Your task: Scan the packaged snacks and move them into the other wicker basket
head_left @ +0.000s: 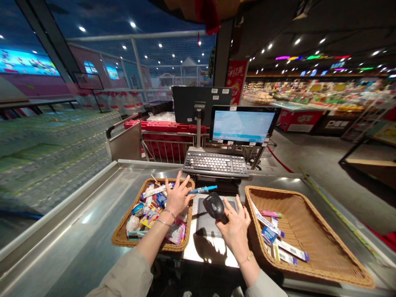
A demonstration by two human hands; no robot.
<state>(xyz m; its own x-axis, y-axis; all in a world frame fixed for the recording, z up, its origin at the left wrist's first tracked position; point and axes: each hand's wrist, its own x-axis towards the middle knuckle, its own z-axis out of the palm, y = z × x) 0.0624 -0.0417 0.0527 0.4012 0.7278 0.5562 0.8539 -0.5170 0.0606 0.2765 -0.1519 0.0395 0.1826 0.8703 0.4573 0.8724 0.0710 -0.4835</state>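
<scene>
Characters on the red banner (236, 80) seem unreadably blurred.

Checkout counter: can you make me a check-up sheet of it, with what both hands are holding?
Surface: steel counter, shiny, with a dark pad in the middle.
Job's things: blue pen and scanner, close together above the dark pad.
Clutter: left basket piled with small packets; right basket holds a few packets along its left side.
Hands: left hand holds the blue pen, fingers spread; right hand grips the scanner.
Cables: nothing seen.
Surroundings: keyboard, lit screen, red trolleys behind, shop shelves far right.
</scene>
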